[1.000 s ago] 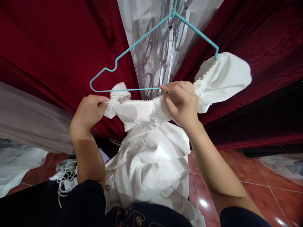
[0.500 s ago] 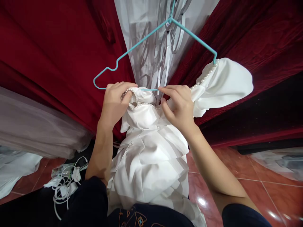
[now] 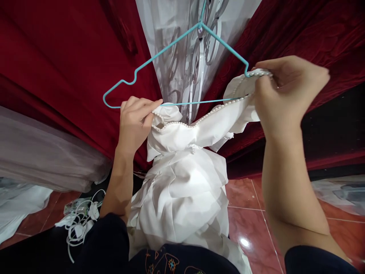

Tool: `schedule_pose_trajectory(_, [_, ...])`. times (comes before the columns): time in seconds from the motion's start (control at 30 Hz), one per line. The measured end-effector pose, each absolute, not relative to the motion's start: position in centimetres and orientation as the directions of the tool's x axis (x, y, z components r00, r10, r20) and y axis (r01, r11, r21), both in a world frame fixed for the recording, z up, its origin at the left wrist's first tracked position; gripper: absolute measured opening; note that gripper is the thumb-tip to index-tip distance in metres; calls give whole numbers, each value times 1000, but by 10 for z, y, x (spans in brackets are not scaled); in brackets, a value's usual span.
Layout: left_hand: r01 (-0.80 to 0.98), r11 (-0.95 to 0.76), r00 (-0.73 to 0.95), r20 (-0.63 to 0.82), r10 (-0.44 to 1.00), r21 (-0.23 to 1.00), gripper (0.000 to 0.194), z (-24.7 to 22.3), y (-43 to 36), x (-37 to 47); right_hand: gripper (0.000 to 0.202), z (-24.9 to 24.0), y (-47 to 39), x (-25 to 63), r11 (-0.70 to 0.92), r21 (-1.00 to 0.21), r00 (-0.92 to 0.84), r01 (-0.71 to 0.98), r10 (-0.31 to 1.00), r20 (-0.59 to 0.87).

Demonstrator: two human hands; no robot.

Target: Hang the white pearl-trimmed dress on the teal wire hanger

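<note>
A white dress (image 3: 182,186) with a pearl-trimmed neckline hangs down in front of me. Its right shoulder is over the right end of a turquoise hanger (image 3: 168,49), whose left end is bare. My left hand (image 3: 137,118) is closed on the dress's left shoulder, close to the hanger's bottom bar. Up at the right end, my right hand (image 3: 288,91) pinches the pearl-edged right shoulder of the dress. Some of its fingertips are hidden behind the cloth.
Red curtains (image 3: 71,49) hang on both sides, with pale sheer fabric (image 3: 173,49) and white scrolled metalwork (image 3: 196,72) between them. White cables (image 3: 78,224) lie at lower left. Red tiles (image 3: 248,217) cover the floor.
My right hand has moved from the hanger's bottom bar up and right to the dress's right shoulder. The hanger has shifted slightly left. My left hand stays near the left shoulder.
</note>
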State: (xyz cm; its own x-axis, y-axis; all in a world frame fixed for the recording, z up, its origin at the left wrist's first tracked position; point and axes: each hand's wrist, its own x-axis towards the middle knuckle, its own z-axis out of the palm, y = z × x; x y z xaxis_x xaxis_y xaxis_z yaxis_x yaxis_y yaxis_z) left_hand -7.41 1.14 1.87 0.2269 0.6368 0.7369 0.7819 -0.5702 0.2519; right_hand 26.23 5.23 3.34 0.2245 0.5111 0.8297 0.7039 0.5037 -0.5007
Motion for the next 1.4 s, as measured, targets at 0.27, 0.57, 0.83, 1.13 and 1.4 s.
schedule_pose_trajectory(0.27, [784, -561, 218, 730, 648, 264, 43, 18, 13, -73, 34, 21, 59, 304, 259, -736, 505, 626, 585, 635])
schedule_pose_trajectory(0.57, [733, -588, 212, 706, 675, 342, 47, 10, 19, -59, 24, 9, -5, 282, 618, -396, -201, 679, 675, 709])
schedule_pose_trajectory(0.83, [703, -638, 251, 732, 634, 313, 48, 8, 20, -62, 22, -3, 23, 227, 685, -476, -79, 551, 611, 788])
schedule_pose_trajectory(1.13, [503, -625, -251, 793, 556, 597, 21, -42, 9, -95, 12, -23, 26, 216, 716, -499, 116, 489, 513, 850])
schedule_pose_trajectory(1.4, [219, -512, -636, 520, 571, 830, 33, 3, 51, -124, 12, -21, 23, 219, 736, -498, 104, 458, 512, 853])
